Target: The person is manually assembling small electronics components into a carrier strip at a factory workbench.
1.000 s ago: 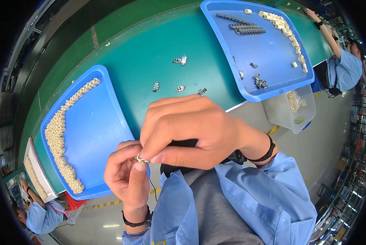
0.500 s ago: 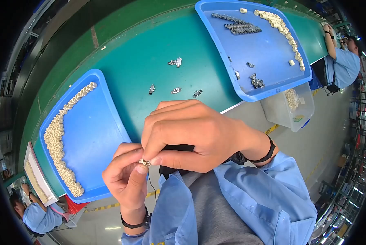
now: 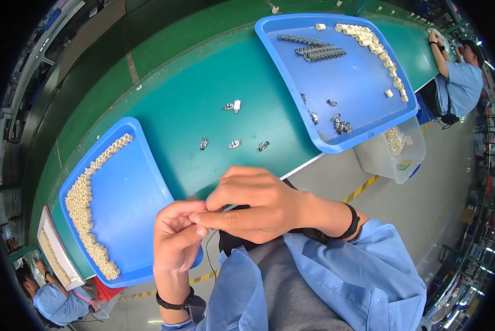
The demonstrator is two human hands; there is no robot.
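My left hand (image 3: 176, 234) and my right hand (image 3: 261, 207) meet fingertip to fingertip in front of my body, at the near edge of the green table. Both are closed in a pinch. Fingers now cover the small cream-coloured part with metal bits that showed between them a moment ago. Beyond my hands, several small metal pieces lie loose on the green tabletop, among them a metal clip-like piece (image 3: 234, 144), one to its right (image 3: 263, 146) and one to its left (image 3: 204, 143). Farther off lies a small pair of pieces (image 3: 232, 106).
On the left, a blue tray (image 3: 131, 220) holds many cream ceramic-looking pieces (image 3: 81, 204). Another blue tray (image 3: 352, 83), back right, contains cream tubes (image 3: 377, 47) and rows of metal strips (image 3: 320, 52). Below it stands a clear plastic bin (image 3: 391, 157). Co-workers (image 3: 462, 83) sit at either side.
My hands have moved slightly lower relative to the table, and the right fingers have closed over the small part, hiding it. The whole view has shifted a little.
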